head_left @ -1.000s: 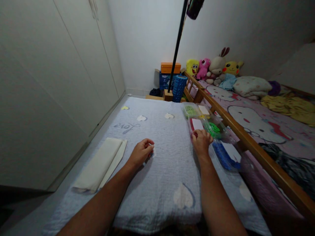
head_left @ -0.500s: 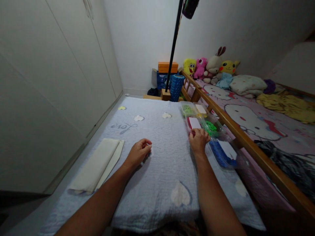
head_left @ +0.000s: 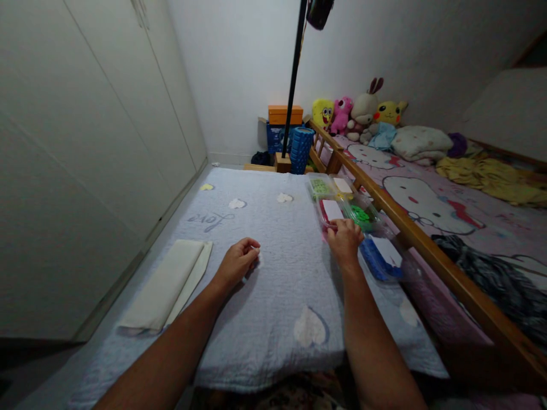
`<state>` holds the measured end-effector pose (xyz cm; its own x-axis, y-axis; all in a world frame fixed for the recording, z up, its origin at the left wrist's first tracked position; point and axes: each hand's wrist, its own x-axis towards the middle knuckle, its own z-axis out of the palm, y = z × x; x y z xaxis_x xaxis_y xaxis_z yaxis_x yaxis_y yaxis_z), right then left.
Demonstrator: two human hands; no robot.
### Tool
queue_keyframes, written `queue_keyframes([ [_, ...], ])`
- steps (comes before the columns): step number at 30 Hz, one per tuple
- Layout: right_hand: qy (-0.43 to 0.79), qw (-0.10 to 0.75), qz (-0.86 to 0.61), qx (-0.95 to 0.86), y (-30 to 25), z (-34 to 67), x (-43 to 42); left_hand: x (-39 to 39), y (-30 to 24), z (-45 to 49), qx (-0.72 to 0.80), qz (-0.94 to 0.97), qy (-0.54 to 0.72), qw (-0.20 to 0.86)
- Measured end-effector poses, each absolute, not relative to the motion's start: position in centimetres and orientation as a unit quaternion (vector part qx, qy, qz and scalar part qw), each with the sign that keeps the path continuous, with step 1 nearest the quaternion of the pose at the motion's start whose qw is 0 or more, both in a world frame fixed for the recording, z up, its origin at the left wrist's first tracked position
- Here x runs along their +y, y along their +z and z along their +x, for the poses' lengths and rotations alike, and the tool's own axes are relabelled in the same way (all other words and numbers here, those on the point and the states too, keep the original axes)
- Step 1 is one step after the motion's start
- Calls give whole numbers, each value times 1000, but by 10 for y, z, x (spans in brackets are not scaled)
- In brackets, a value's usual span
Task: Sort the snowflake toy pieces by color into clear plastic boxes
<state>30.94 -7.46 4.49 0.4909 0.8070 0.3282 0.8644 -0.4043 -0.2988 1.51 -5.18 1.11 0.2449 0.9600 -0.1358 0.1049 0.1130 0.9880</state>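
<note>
My left hand [head_left: 236, 262] rests on the pale blue blanket [head_left: 273, 273], its fingers curled in a pinch round a small pale thing I cannot make out. My right hand [head_left: 344, 240] lies further right, fingers bent down onto the near end of a clear bag of red pieces [head_left: 330, 212]. Beside that bag lie a bag of green pieces [head_left: 361, 214], a bag of blue pieces [head_left: 378, 261] just right of my right wrist, and a light green one [head_left: 319, 186] further back.
A folded cream cloth [head_left: 164, 285] lies left on the blanket. A wooden bed rail [head_left: 419, 236] runs along the right, with a pink bed and plush toys [head_left: 359, 111] behind. White wardrobe doors [head_left: 85, 142] line the left. A black pole [head_left: 293, 80] stands beyond the blanket.
The view has drifted a little; both hands stay almost where they were, the right one still on the bag of red pieces, the left still pinched.
</note>
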Motion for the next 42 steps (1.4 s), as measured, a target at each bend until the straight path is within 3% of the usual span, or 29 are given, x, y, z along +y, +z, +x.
queue_keyframes([
  [4,-69,138,-848,-508,57,321,-98,-52,11,15,490,551,373,563],
  [15,-135,33,-877,-459,50,354,-143,-52,11,15,485,554,374,564],
  [30,-127,12,-858,-498,53,364,-143,-52,12,14,487,558,370,561],
  [42,-77,33,-813,-577,58,290,-155,-53,12,15,482,554,366,571],
])
